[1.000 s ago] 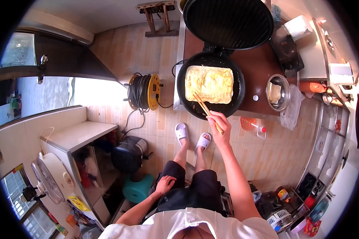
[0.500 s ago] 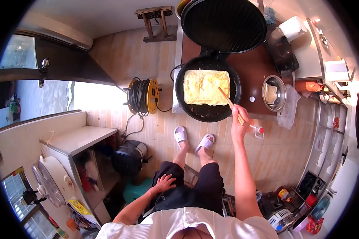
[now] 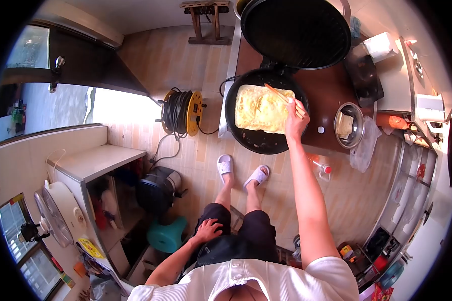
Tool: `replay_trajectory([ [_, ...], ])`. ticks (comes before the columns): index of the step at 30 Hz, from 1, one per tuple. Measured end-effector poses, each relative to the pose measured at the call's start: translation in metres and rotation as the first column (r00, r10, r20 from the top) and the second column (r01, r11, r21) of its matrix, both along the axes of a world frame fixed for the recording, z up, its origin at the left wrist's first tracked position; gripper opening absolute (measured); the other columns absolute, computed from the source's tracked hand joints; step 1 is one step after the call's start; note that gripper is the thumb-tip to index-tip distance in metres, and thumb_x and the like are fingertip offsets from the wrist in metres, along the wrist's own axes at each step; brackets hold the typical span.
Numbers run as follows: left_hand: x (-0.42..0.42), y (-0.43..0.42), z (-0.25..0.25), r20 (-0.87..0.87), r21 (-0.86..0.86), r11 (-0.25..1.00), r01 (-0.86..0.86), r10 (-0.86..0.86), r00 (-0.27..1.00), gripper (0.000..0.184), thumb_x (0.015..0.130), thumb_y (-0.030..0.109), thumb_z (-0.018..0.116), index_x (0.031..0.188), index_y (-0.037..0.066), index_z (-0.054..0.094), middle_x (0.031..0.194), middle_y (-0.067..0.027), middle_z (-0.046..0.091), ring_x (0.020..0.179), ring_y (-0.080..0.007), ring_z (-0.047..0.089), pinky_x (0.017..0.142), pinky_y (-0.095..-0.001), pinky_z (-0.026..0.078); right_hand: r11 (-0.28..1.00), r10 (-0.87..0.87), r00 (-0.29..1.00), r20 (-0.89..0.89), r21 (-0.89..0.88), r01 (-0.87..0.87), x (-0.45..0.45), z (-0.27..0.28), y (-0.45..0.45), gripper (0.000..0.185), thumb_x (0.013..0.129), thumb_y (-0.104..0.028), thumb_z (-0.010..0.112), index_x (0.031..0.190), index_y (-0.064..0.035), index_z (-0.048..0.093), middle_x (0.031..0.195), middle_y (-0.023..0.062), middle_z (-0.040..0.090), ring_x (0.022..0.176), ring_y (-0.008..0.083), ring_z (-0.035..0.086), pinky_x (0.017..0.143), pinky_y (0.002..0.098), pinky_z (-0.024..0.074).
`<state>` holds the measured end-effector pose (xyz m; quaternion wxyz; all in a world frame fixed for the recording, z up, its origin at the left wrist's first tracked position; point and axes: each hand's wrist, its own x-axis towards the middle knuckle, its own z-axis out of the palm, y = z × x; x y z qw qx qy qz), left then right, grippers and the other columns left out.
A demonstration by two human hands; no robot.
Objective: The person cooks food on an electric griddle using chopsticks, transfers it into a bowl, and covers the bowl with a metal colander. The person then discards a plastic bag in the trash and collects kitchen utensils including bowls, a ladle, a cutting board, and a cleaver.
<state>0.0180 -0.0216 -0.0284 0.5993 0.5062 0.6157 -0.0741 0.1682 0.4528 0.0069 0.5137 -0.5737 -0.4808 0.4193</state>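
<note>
A golden, rectangular flatbread (image 3: 258, 109) lies in the round black pan (image 3: 261, 142), whose ridged lid (image 3: 296, 32) stands open behind it. Wooden chopsticks (image 3: 277, 92) are held in my right hand (image 3: 296, 119) over the right side of the bread, with their tips near its upper edge. Whether the tips touch the bread is unclear. My left hand (image 3: 208, 231) rests on my thigh, fingers spread, with nothing in it.
Right of the pan, a metal bowl (image 3: 349, 125) holds folded flat pieces, beside a plastic bag (image 3: 365, 145). An oil bottle (image 3: 320, 165) stands below the table edge. A yellow cable reel (image 3: 193, 114) is at the left.
My right hand has moved up alongside the bread, and the chopsticks have shifted from its lower left part to its upper right. My left hand stays on the thigh.
</note>
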Motion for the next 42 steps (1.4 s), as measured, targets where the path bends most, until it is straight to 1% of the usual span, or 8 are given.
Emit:
replay_trajectory([
  [3,0.002,0.013,0.013,-0.016,-0.03,0.999,-0.011,0.011,1.0,0.038,0.081,0.041,0.053,0.115,0.026,0.054,0.13,-0.007,0.038,0.123,-0.0333,0.029,0.103,-0.0455,0.025,0.999,-0.038,0.986,-0.165,0.017,0.042,0.02,0.02,-0.008,0.024,0.088,-0.015,0.053,0.095,0.0078,0.06,0.088,0.0098,0.063,0.08,0.0164,0.062,0.074,0.0254,0.0504],
  [8,-0.014,0.005,-0.006,0.094,0.041,0.999,-0.013,0.009,0.996,0.037,0.083,0.038,0.051,0.114,0.018,0.055,0.125,-0.0102,0.044,0.119,-0.0304,0.035,0.101,-0.0405,0.028,0.981,-0.086,0.993,-0.077,-0.179,0.071,0.072,0.072,-0.082,0.026,0.089,-0.018,0.052,0.096,0.0063,0.059,0.091,0.0112,0.062,0.083,0.0206,0.063,0.075,0.028,0.0514],
  [20,-0.016,-0.005,-0.003,0.059,0.042,0.998,0.049,-0.051,0.997,0.039,0.082,0.037,0.053,0.115,0.016,0.054,0.124,-0.0119,0.043,0.117,-0.033,0.037,0.1,-0.0407,0.031,0.953,-0.047,0.995,-0.091,-0.302,0.018,0.093,0.012,-0.154,0.023,0.088,-0.017,0.053,0.094,0.0042,0.06,0.091,0.0103,0.062,0.081,0.0199,0.063,0.074,0.0276,0.05],
  [28,-0.007,0.002,-0.001,-0.004,0.05,0.997,0.064,-0.064,0.998,0.037,0.082,0.034,0.054,0.114,0.016,0.054,0.121,-0.0121,0.045,0.115,-0.0327,0.039,0.099,-0.0406,0.032,0.965,-0.034,0.999,0.018,-0.259,0.037,0.105,0.036,-0.176,0.02,0.088,-0.014,0.052,0.094,0.0032,0.06,0.093,0.0095,0.06,0.083,0.0172,0.06,0.074,0.028,0.0509],
  [31,-0.007,0.008,0.003,-0.001,0.061,0.998,-0.014,0.014,1.0,0.037,0.081,0.031,0.055,0.114,0.014,0.053,0.119,-0.0133,0.047,0.113,-0.0329,0.04,0.098,-0.0401,0.032,0.966,-0.03,0.999,0.027,-0.256,0.036,0.107,0.038,-0.182,0.019,0.088,-0.013,0.052,0.094,0.0033,0.06,0.093,0.0094,0.06,0.083,0.0172,0.06,0.074,0.0288,0.0511],
  [35,-0.021,0.015,0.015,-0.004,0.07,0.956,-0.285,0.286,0.958,0.036,0.081,0.025,0.055,0.114,0.012,0.052,0.113,-0.0151,0.05,0.11,-0.0341,0.042,0.097,-0.04,0.033,0.96,-0.073,0.997,0.015,-0.27,0.075,0.106,0.041,-0.185,0.019,0.088,-0.012,0.052,0.095,0.0033,0.06,0.093,0.0092,0.06,0.083,0.0171,0.059,0.074,0.0291,0.0513],
  [38,-0.04,-0.002,0.032,-0.225,0.298,0.91,-0.287,0.36,0.906,0.032,0.078,0.018,0.056,0.11,0.011,0.053,0.112,-0.0146,0.05,0.105,-0.0349,0.043,0.094,-0.0406,0.034,0.957,-0.072,0.997,0.021,-0.28,0.074,0.109,0.042,-0.188,0.02,0.089,-0.013,0.052,0.096,0.0034,0.06,0.093,0.0091,0.061,0.084,0.0168,0.059,0.074,0.029,0.0512],
  [42,-0.072,-0.086,0.067,-0.364,0.186,0.881,-0.435,0.473,0.802,0.028,0.078,0.014,0.054,0.106,0.012,0.054,0.105,-0.0146,0.053,0.1,-0.034,0.047,0.088,-0.0418,0.037,0.951,-0.097,0.995,0.011,-0.292,0.096,0.115,0.047,-0.193,0.021,0.089,-0.015,0.052,0.096,0.0036,0.06,0.094,0.0093,0.061,0.084,0.0168,0.059,0.075,0.0291,0.051],
])
